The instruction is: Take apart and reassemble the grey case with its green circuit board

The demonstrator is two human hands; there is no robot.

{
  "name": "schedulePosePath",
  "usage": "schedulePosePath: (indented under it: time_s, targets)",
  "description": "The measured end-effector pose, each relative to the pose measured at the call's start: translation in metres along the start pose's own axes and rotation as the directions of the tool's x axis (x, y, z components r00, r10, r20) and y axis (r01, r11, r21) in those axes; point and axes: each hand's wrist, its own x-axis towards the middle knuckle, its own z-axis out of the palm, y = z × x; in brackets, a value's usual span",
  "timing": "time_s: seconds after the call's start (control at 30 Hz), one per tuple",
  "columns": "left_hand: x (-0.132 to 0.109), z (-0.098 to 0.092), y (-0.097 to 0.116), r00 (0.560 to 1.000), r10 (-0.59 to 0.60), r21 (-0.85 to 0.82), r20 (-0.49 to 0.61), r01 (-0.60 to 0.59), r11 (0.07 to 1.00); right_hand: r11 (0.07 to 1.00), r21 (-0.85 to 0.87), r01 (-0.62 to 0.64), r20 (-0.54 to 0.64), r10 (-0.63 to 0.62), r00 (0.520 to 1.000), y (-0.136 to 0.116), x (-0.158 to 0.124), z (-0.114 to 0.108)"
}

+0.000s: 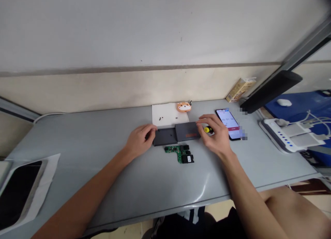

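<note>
A flat dark tray-like casing half (165,137) lies on the desk, and my left hand (141,137) pinches its left edge between thumb and fingers. Touching it on the right is the dark grey casing cover (187,131) with reddish lettering, gripped at its right end by my right hand (214,134). A yellow-and-black tool handle (207,129) shows by my right fingers; whether the hand touches it I cannot tell. Just in front of the casing lies a green circuit board (178,152) with black parts. Small dark screws (160,118) rest on a white sheet (168,110) behind.
An orange animal-faced case (183,107) sits on the sheet. To the right are a lit phone (229,123), a white power strip (283,134) with cables, a small box (239,90) and a black post (271,91). A black-screened device (19,192) lies at far left.
</note>
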Motion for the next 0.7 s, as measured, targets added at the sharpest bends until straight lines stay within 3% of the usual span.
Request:
schedulePosePath:
  time_s: [0.07, 0.2, 0.3, 0.7]
  targets:
    - [0.0, -0.001, 0.001, 0.999, -0.027, 0.018, -0.024, 0.028, 0.999, 1.0, -0.005, -0.011, -0.025, 0.011, 1.0, 0.0, 0.0, 0.001]
    - [-0.001, -0.001, 0.003, 0.999, -0.039, 0.053, 0.007, 0.039, 0.998, 0.995, -0.093, -0.028, 0.168, 0.043, 0.985, 0.0, -0.002, 0.011]
    - [0.0, -0.001, 0.004, 0.998, -0.026, 0.075, 0.05, 0.022, 0.997, 0.991, -0.117, -0.058, 0.234, 0.084, 0.968, 0.002, -0.002, 0.015]
    - [0.002, -0.003, 0.004, 0.994, -0.079, 0.064, 0.074, 0.074, 0.995, 0.993, -0.097, -0.069, 0.229, 0.09, 0.969, 0.009, 0.0, 0.013]
